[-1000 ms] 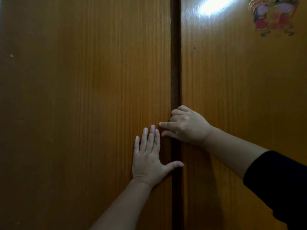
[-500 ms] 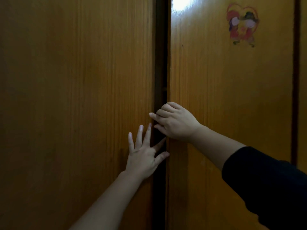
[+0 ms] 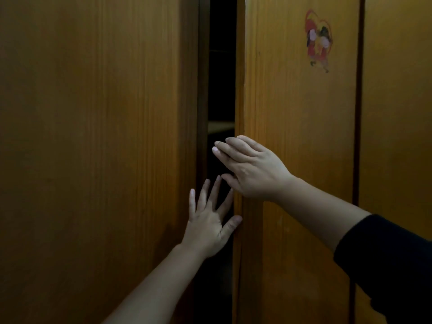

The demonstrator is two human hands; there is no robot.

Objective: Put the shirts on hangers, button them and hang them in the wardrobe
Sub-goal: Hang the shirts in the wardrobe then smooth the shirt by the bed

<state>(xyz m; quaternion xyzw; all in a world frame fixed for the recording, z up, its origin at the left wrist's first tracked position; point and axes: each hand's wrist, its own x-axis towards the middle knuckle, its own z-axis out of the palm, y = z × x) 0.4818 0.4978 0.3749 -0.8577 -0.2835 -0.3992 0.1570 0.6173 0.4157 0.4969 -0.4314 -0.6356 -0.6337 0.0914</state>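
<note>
Both hands, left hand (image 3: pixel 208 226) and right hand (image 3: pixel 251 168), spread open-fingered at the wardrobe's (image 3: pixel 292 136) dark, unreadable gap.

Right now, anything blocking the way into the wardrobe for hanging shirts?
Yes. The right door is only cracked open and the left door looks shut, leaving a narrow dark gap. Left hand and right hand are at the gap, fingers straight. No shirts in view.

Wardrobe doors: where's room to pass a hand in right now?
One opening: the dark gap between left door and right door, free above the hands. Lower down it's crowded: right hand and left hand both sit across it. A shelf crosses inside.
</note>
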